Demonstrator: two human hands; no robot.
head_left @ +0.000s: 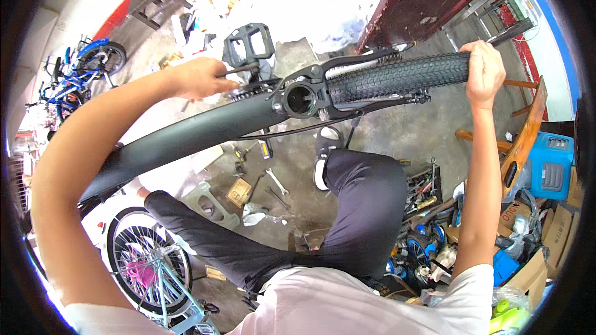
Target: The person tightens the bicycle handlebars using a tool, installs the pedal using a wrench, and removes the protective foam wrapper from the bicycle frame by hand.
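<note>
Evidently, right hand curls over tyre; left hand, fingers bent beside pedal, cannot tell whether gripping; bicycle frame spans between hands; turning tyre might pinch left fingers at chainring.

The frame tube looks matt, the tyre rough rubber.
</note>
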